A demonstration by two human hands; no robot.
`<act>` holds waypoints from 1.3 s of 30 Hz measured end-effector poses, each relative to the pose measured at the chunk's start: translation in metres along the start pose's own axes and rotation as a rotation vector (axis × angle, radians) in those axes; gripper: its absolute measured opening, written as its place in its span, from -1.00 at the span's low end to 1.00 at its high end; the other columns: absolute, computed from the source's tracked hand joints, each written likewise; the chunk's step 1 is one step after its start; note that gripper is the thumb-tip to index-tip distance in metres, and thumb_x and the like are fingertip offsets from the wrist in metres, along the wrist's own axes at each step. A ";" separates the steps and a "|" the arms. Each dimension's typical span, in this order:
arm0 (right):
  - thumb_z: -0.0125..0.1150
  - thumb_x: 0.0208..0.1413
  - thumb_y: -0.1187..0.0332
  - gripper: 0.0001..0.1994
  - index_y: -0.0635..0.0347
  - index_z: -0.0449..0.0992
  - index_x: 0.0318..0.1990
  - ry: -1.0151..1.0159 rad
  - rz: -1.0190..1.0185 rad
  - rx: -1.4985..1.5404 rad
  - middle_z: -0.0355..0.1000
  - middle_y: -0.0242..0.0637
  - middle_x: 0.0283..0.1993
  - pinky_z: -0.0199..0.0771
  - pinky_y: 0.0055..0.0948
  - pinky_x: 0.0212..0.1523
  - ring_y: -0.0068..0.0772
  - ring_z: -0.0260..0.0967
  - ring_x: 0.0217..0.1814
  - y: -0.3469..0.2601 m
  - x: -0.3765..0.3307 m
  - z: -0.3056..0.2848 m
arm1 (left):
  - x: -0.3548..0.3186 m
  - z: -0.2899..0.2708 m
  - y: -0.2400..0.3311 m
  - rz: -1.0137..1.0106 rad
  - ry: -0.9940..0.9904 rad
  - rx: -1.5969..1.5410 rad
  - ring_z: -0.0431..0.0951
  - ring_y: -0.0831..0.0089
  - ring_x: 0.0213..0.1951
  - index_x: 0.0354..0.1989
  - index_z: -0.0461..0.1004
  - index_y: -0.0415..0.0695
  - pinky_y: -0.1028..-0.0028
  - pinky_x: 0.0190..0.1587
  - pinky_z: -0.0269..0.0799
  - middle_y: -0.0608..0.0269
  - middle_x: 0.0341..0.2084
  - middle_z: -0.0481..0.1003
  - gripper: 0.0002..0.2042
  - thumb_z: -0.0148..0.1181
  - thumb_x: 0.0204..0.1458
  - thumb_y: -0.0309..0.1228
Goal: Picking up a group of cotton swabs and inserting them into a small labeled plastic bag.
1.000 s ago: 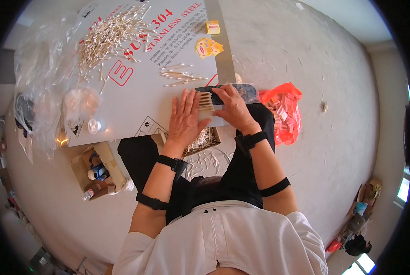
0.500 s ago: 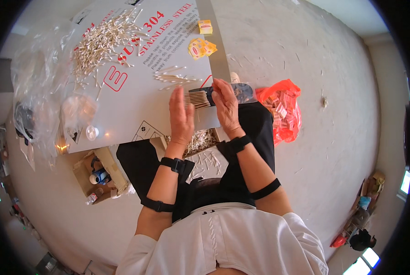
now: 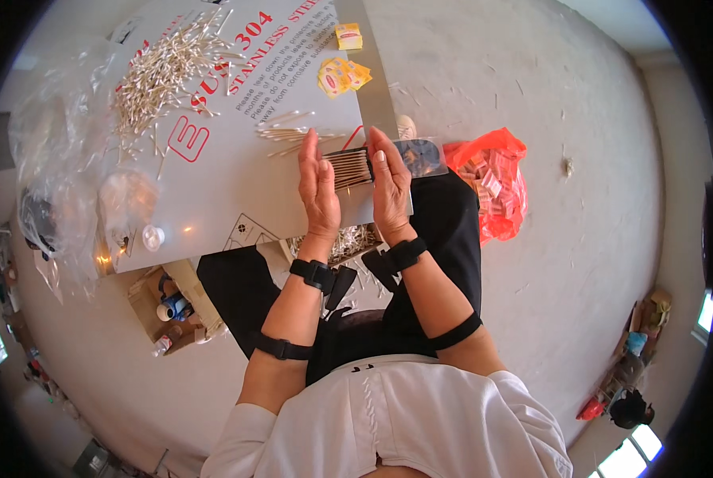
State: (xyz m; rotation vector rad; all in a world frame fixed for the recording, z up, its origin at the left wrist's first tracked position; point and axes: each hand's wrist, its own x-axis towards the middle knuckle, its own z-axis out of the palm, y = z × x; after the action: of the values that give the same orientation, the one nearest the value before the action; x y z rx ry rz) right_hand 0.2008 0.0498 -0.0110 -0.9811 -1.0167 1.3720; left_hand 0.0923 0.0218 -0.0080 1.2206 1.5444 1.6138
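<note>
1. Your left hand [image 3: 318,185] and right hand [image 3: 390,185] stand flat, palms facing, pressing a bundle of cotton swabs [image 3: 350,168] between them.
2. The bundle sits at the near edge of the grey sheet-covered table [image 3: 237,199].
3. A clear packet [image 3: 420,155], seemingly, lies under your right fingertips.
4. Loose swabs [image 3: 161,76] lie heaped far left; an orange bag [image 3: 492,179] sits right.

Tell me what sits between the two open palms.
In the head view, a bundle of cotton swabs lies squared between the left hand and the right hand, both palms pressing its ends above the grey sheet.
</note>
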 end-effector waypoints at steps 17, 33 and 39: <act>0.31 -0.19 0.51 -0.74 0.15 0.59 -0.24 -0.084 -0.329 -0.914 0.42 -0.23 -0.15 0.40 -0.20 -0.01 -0.08 0.34 -0.03 -0.017 0.004 -0.025 | -0.013 -0.017 0.012 0.211 -0.541 1.047 -0.12 0.13 0.47 0.44 -0.06 -0.17 -0.03 0.43 -0.29 0.03 0.45 -0.09 -0.18 0.02 0.13 0.09; 0.31 -0.19 0.50 -0.89 0.14 0.55 -0.44 -0.194 -0.443 -0.933 0.43 -0.31 -0.27 0.44 -0.25 -0.15 -0.15 0.37 -0.18 -0.026 0.004 -0.033 | -0.013 -0.016 0.010 0.239 -0.508 1.056 -0.09 0.16 0.46 0.44 -0.05 -0.16 -0.01 0.43 -0.27 0.07 0.44 -0.05 -0.18 -0.03 0.14 0.14; 0.30 -0.16 0.48 -0.93 0.14 0.55 -0.46 -0.158 -0.384 -0.899 0.42 -0.29 -0.33 0.43 -0.22 -0.20 -0.12 0.37 -0.23 -0.025 0.006 -0.032 | -0.014 -0.016 0.010 0.244 -0.501 1.052 -0.11 0.18 0.47 0.43 -0.04 -0.17 0.01 0.44 -0.29 0.05 0.44 -0.05 -0.12 0.13 0.05 0.07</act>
State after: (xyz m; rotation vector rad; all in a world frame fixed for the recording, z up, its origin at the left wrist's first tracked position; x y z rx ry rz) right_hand 0.2385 0.0580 0.0034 -1.2257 -1.9068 0.6497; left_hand 0.0854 0.0014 -0.0001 2.1928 1.9659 0.4184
